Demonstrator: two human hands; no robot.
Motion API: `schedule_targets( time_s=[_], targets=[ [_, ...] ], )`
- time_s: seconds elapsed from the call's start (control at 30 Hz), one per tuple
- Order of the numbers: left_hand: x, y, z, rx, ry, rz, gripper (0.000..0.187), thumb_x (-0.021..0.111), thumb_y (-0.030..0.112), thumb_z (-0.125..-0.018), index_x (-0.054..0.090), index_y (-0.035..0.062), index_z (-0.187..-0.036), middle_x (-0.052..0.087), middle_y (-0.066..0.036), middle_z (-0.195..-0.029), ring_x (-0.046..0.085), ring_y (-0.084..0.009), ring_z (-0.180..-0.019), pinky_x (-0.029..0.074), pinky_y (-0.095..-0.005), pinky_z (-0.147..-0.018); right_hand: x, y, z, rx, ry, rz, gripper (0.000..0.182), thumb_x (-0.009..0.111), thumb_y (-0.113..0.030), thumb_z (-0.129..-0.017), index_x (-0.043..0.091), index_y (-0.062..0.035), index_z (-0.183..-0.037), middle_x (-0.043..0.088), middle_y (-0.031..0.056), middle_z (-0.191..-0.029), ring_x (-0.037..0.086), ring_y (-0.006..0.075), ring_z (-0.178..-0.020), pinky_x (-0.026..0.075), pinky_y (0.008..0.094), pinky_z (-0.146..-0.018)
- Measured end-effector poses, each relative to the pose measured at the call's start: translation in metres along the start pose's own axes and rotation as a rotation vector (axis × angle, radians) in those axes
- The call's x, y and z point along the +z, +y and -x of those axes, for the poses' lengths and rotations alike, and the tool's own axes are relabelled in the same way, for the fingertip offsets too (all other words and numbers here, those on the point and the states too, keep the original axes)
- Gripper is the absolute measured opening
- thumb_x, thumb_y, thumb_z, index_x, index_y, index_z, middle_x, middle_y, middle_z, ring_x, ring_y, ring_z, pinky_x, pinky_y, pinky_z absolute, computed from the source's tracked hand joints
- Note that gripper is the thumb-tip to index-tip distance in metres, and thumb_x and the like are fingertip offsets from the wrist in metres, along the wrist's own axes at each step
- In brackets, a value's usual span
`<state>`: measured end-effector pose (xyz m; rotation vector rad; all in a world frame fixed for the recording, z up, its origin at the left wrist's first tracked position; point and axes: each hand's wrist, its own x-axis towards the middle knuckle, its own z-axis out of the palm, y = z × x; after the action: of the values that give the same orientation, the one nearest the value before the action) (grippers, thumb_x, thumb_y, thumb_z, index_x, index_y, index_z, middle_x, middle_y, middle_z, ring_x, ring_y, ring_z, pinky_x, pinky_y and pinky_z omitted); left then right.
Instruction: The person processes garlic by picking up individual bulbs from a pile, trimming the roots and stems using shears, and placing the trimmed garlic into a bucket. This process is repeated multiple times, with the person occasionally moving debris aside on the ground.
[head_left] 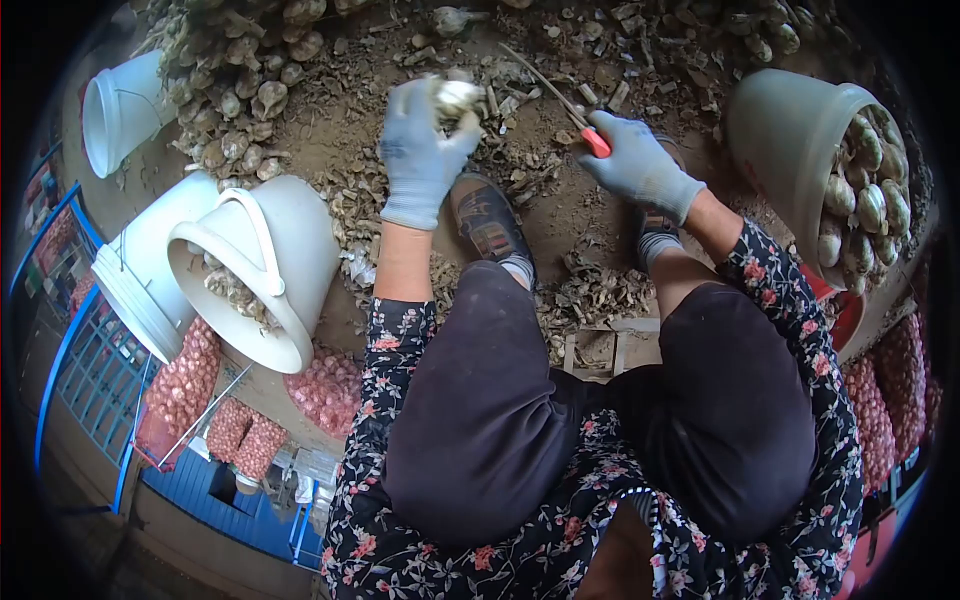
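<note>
My left hand, in a grey-white work glove, is closed around a pale garlic bulb, which is slightly blurred. In my right hand, also gloved, is a knife by its red handle. Its long thin blade points up and to the left, apart from the bulb. Below both hands the dirt ground is strewn with cut garlic stems and dry skins. Another bulb lies farther forward.
Garlic is heaped at the upper left. A tilted bucket at right holds many bulbs. At left, a white bucket has garlic inside, beside other white buckets. Filled red mesh sacks stand behind. My shoes are close below.
</note>
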<state>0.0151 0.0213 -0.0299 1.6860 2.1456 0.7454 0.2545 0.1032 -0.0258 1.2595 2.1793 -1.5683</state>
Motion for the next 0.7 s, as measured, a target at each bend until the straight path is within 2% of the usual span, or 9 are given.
schedule_targets(
  time_s=[0.03, 0.1, 0.23, 0.3, 0.47, 0.57, 0.63, 0.67, 0.7],
  targets=[
    [0.002, -0.009, 0.001, -0.003, 0.001, -0.002, 0.04, 0.072, 0.016, -0.07, 0.058, 0.0007, -0.103, 0.059, -0.016, -0.1, 0.059, -0.033, -0.086, 0.05, -0.0433, -0.076, 0.001, 0.004, 0.002, -0.002, -0.003, 0.0, 0.032, 0.061, -0.029, -0.08, 0.053, 0.0, -0.092, 0.062, 0.0248, -0.089, 0.059, 0.0418, -0.09, 0.046, 0.0455, -0.078],
    [0.008, -0.031, 0.0, -0.643, -0.04, -0.19, 0.042, 0.068, 0.032, -0.076, 0.058, 0.003, -0.106, 0.06, -0.017, -0.102, 0.06, -0.0349, -0.091, 0.05, -0.044, -0.075, 0.006, 0.009, 0.005, 0.06, -0.103, 0.032, 0.034, 0.061, -0.03, -0.081, 0.054, 0.0002, -0.094, 0.061, 0.0249, -0.089, 0.059, 0.0413, -0.091, 0.046, 0.0447, -0.079],
    [0.015, -0.063, -0.002, -0.669, -0.181, -0.325, 0.055, 0.063, 0.047, -0.079, 0.052, 0.0053, -0.113, 0.055, -0.022, -0.105, 0.061, -0.0384, -0.094, 0.05, -0.0454, -0.076, 0.009, 0.005, 0.001, 0.101, -0.206, 0.084, 0.038, 0.06, -0.035, -0.082, 0.054, 0.0012, -0.094, 0.061, 0.025, -0.093, 0.06, 0.0395, -0.094, 0.046, 0.0433, -0.081],
    [0.011, -0.059, -0.001, -0.555, -0.323, -0.495, 0.06, 0.057, 0.056, -0.081, 0.05, 0.0081, -0.116, 0.052, -0.023, -0.112, 0.06, -0.0408, -0.1, 0.05, -0.0464, -0.077, 0.009, 0.006, 0.001, 0.106, -0.209, 0.07, 0.039, 0.06, -0.036, -0.082, 0.054, 0.0013, -0.094, 0.062, 0.025, -0.093, 0.06, 0.0393, -0.095, 0.046, 0.043, -0.082],
    [0.016, -0.073, 0.012, -0.39, -0.245, -0.363, 0.064, 0.07, 0.043, -0.077, 0.048, 0.0057, -0.123, 0.052, -0.023, -0.117, 0.057, -0.0404, -0.102, 0.049, -0.0475, -0.081, 0.007, 0.005, 0.0, 0.148, -0.229, 0.051, 0.041, 0.059, -0.037, -0.083, 0.054, 0.0016, -0.096, 0.062, 0.025, -0.096, 0.059, 0.0393, -0.096, 0.046, 0.0428, -0.083],
    [0.009, -0.068, 0.012, -0.271, -0.329, -0.386, 0.068, 0.077, 0.028, -0.072, 0.044, -0.0005, -0.124, 0.056, -0.02, -0.114, 0.061, -0.0346, -0.097, 0.051, -0.0418, -0.079, 0.01, 0.0, 0.003, 0.107, -0.247, 0.13, 0.039, 0.057, -0.035, -0.084, 0.052, 0.0007, -0.099, 0.062, 0.0247, -0.096, 0.06, 0.0392, -0.096, 0.046, 0.0435, -0.083],
    [-0.011, -0.022, 0.003, -0.68, -0.189, 0.432, 0.06, 0.076, 0.011, -0.071, 0.043, -0.0014, -0.12, 0.059, -0.013, -0.105, 0.063, -0.0195, -0.087, 0.054, -0.0311, -0.071, 0.013, -0.004, 0.006, 0.037, -0.209, 0.246, 0.036, 0.055, -0.031, -0.086, 0.047, -0.0004, -0.103, 0.062, 0.0244, -0.095, 0.06, 0.0389, -0.095, 0.047, 0.0444, -0.082],
    [-0.012, -0.013, 0.004, -0.682, -0.191, 0.431, 0.06, 0.076, 0.011, -0.071, 0.043, -0.0014, -0.12, 0.059, -0.013, -0.105, 0.063, -0.0195, -0.087, 0.054, -0.0311, -0.071, 0.014, -0.006, 0.007, -0.01, -0.172, 0.305, 0.033, 0.054, -0.028, -0.086, 0.045, -0.0017, -0.105, 0.062, 0.0233, -0.095, 0.061, 0.0378, -0.093, 0.048, 0.0453, -0.08],
    [-0.013, -0.007, 0.006, -0.686, -0.144, 0.662, 0.06, 0.074, 0.005, -0.07, 0.042, -0.0025, -0.121, 0.06, -0.011, -0.102, 0.062, -0.016, -0.085, 0.054, -0.0271, -0.07, 0.014, -0.008, 0.007, -0.011, -0.173, 0.305, 0.033, 0.054, -0.028, -0.086, 0.045, -0.0017, -0.105, 0.062, 0.0233, -0.095, 0.061, 0.0378, -0.093, 0.048, 0.0453, -0.08]
  ],
)
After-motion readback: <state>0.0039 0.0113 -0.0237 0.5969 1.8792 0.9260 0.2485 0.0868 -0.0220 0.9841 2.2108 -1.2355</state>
